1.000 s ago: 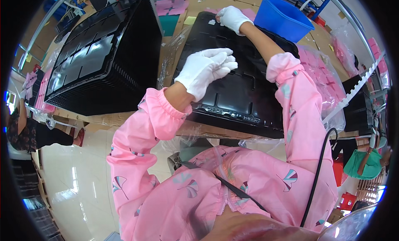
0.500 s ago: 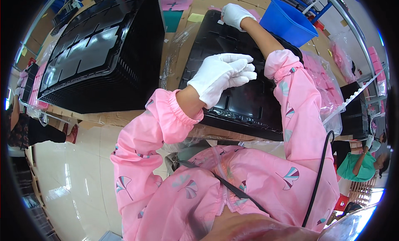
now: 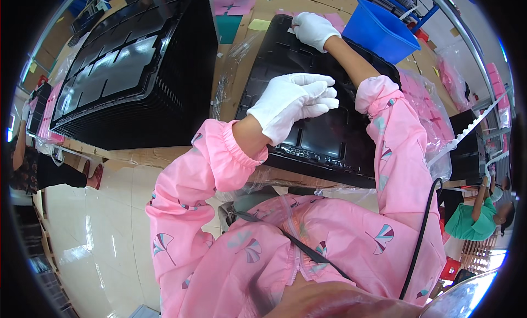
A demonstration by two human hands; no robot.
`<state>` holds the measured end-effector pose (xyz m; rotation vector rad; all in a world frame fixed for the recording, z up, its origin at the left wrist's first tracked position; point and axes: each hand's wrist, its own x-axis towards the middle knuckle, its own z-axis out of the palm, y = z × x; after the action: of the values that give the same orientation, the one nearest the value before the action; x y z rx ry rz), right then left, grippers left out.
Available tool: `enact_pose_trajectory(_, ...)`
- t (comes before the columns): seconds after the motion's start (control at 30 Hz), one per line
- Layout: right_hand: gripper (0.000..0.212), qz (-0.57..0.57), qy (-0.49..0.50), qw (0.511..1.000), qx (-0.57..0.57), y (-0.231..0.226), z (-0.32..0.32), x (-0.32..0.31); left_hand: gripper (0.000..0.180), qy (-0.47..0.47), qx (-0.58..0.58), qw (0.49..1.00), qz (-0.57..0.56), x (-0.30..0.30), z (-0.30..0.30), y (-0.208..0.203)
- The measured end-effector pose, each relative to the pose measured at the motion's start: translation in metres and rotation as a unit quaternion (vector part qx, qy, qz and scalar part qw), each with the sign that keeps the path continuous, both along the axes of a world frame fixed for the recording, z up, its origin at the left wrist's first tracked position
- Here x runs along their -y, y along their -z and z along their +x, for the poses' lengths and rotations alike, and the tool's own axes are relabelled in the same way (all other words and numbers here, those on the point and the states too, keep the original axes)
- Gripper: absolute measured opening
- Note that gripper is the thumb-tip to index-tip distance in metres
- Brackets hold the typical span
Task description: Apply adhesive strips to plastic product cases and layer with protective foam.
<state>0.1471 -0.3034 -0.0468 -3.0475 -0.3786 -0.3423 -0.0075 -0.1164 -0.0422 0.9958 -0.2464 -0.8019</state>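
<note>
A black plastic tray (image 3: 321,134) with moulded recessed panels lies on the table in front of me. My left hand (image 3: 293,104), in a white glove, hovers over its near left part, fingers loosely bent and apart, with nothing visible in them. At the tray's far left end is my right hand (image 3: 317,31), also gloved in white. Its fingers are curled together and point down onto the surface; what is under the fingertips is hidden. A small white label (image 3: 291,30) sits on the tray just beside those fingertips.
A tall stack of black trays (image 3: 132,71) stands on the left. Beyond the tray, right of my right hand, is a blue bin (image 3: 379,31). Pink sheets in clear plastic (image 3: 431,115) lie to the right. Co-workers appear at both sides, one in a green top (image 3: 475,219).
My right hand has shifted slightly right and toward me, and more of the white label beside it shows. The left hand has barely moved.
</note>
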Motion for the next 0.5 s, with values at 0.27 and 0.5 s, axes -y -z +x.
enact_pose_trajectory(0.27,0.022,-0.020,-0.024,0.999,0.009,-0.003,-0.018,-0.008,0.034,-0.010,0.001,1.000,0.008,-0.001,-0.002,0.001)
enact_pose_trajectory(0.5,0.023,0.203,-0.057,0.978,0.000,-0.002,-0.037,0.033,0.032,-0.062,0.014,0.998,-0.014,0.004,-0.001,0.004)
